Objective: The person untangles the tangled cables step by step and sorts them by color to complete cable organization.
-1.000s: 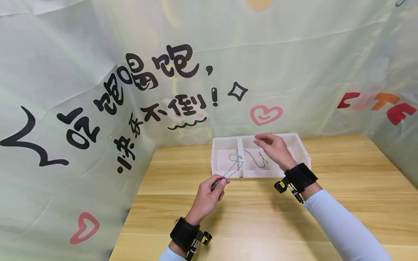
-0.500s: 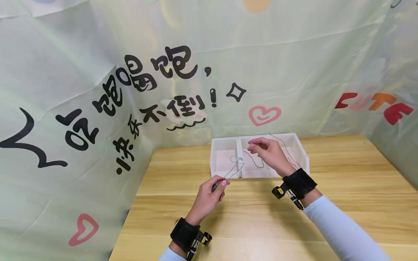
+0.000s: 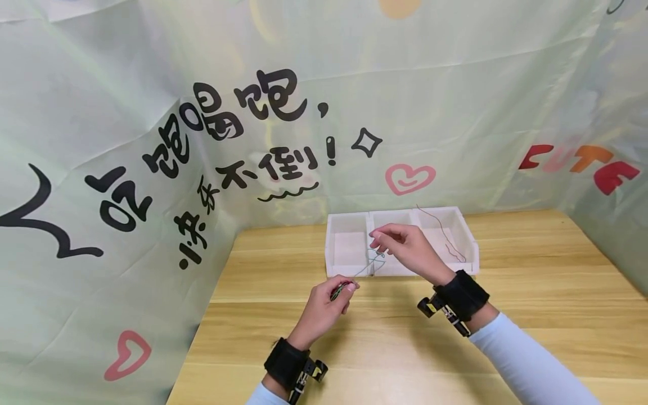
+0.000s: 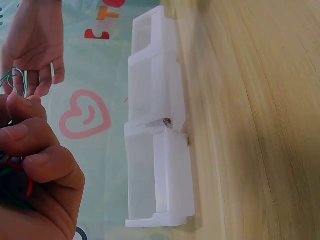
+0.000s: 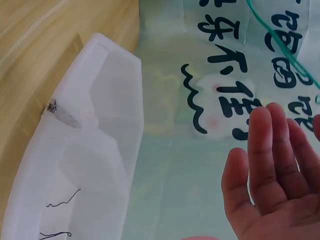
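My left hand [image 3: 324, 304] holds a small bundle of threads [image 3: 336, 291], green, red and dark, with its fingers curled round it. A looped green thread [image 3: 374, 259] stretches from the bundle toward the tray. My right hand [image 3: 405, 247] hovers over the middle compartment, its fingertips near that green loop. In the right wrist view several of its fingers [image 5: 261, 150] look straight; the thumb and index are mostly out of frame. Dark thread [image 5: 62, 234] lies in the middle compartment. A reddish-brown thread [image 3: 444, 230] lies in the right compartment, one end over the back rim.
A white tray [image 3: 349, 239] with three compartments stands at the back of the wooden table [image 3: 385, 349], close to the printed cloth wall [image 3: 466, 112]. Cloth also bounds the left and right sides. Each wrist wears a black strap with a small camera.
My right hand has moved left across the tray toward the green loop, uncovering the right compartment and its reddish thread. The left hand has barely moved and keeps its bundle.
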`<move>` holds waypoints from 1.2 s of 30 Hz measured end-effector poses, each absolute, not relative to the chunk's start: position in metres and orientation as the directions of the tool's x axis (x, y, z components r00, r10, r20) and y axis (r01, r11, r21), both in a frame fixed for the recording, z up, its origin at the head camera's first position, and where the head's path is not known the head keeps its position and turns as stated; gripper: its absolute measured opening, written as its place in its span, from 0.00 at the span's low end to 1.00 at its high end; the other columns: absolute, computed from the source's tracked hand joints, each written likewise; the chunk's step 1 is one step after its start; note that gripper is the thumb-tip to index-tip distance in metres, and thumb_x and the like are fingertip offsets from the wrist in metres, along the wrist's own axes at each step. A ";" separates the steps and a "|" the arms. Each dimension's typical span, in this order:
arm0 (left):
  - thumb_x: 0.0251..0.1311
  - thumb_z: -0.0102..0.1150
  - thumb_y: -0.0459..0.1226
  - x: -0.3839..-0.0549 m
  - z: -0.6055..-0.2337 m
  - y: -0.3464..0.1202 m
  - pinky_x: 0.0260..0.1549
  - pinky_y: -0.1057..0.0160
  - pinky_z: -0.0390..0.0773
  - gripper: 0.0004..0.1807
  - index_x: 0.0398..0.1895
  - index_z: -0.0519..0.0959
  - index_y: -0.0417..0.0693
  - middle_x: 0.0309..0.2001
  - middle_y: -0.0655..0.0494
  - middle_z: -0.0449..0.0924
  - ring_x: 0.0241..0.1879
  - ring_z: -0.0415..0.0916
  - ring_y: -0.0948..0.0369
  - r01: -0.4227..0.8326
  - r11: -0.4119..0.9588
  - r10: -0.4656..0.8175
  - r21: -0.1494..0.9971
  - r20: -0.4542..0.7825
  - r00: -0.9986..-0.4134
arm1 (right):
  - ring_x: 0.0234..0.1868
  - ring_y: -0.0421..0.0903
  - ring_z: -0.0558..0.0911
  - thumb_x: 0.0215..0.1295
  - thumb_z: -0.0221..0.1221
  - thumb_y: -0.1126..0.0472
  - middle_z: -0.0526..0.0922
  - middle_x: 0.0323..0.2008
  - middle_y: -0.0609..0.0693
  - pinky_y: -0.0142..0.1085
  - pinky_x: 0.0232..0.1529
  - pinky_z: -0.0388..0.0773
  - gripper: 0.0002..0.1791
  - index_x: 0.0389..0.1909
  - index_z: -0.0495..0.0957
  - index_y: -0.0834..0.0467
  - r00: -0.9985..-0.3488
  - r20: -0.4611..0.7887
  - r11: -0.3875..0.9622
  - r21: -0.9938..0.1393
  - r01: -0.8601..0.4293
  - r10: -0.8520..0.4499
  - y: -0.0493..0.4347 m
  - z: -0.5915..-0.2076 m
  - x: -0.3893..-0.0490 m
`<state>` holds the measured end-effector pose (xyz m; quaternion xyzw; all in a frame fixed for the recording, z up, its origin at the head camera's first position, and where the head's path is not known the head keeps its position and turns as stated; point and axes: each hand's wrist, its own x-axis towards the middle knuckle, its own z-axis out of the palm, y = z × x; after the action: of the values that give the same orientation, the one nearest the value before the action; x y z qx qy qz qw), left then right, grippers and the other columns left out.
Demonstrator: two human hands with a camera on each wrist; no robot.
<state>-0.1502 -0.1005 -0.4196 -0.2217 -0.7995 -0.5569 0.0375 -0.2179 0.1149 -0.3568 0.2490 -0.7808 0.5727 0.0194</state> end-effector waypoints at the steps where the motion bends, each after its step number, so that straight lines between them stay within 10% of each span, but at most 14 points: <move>1: 0.68 0.48 0.38 -0.150 -0.421 -0.101 0.21 0.68 0.71 0.08 0.41 0.78 0.50 0.18 0.52 0.70 0.18 0.70 0.57 0.402 0.287 0.315 0.870 0.311 -0.897 | 0.34 0.52 0.80 0.68 0.53 0.59 0.83 0.32 0.56 0.39 0.34 0.78 0.10 0.42 0.79 0.60 -0.871 0.317 0.227 -0.880 -0.418 -0.375 0.114 -0.355 -0.216; 14: 0.67 0.47 0.52 -0.168 -0.456 -0.108 0.20 0.64 0.73 0.10 0.41 0.77 0.65 0.19 0.61 0.72 0.19 0.70 0.64 0.390 0.402 0.283 0.828 0.293 -0.913 | 0.31 0.49 0.80 0.68 0.53 0.58 0.83 0.31 0.50 0.41 0.33 0.80 0.08 0.38 0.81 0.53 -0.776 0.314 0.236 -0.832 -0.503 -0.547 0.104 -0.365 -0.210; 29: 0.67 0.47 0.51 -0.169 -0.455 -0.106 0.19 0.66 0.70 0.14 0.43 0.79 0.58 0.20 0.60 0.73 0.20 0.69 0.65 0.403 0.410 0.264 0.818 0.317 -0.911 | 0.32 0.42 0.79 0.68 0.53 0.53 0.82 0.36 0.44 0.39 0.32 0.79 0.10 0.43 0.80 0.50 -0.685 0.187 0.335 -0.764 -0.552 -0.704 0.100 -0.401 -0.215; 36: 0.67 0.50 0.40 -0.158 -0.429 -0.101 0.17 0.67 0.69 0.08 0.41 0.79 0.50 0.19 0.59 0.72 0.18 0.68 0.64 0.453 0.359 0.265 0.816 0.377 -0.888 | 0.18 0.39 0.70 0.68 0.53 0.55 0.76 0.20 0.44 0.32 0.20 0.69 0.07 0.39 0.81 0.45 -0.702 0.225 0.351 -0.739 -0.575 -0.676 0.096 -0.410 -0.214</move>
<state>-0.1575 -0.1008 -0.4295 -0.2192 -0.8194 -0.5220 0.0902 -0.2137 0.0960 -0.4101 0.3813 -0.8198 0.4230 -0.0597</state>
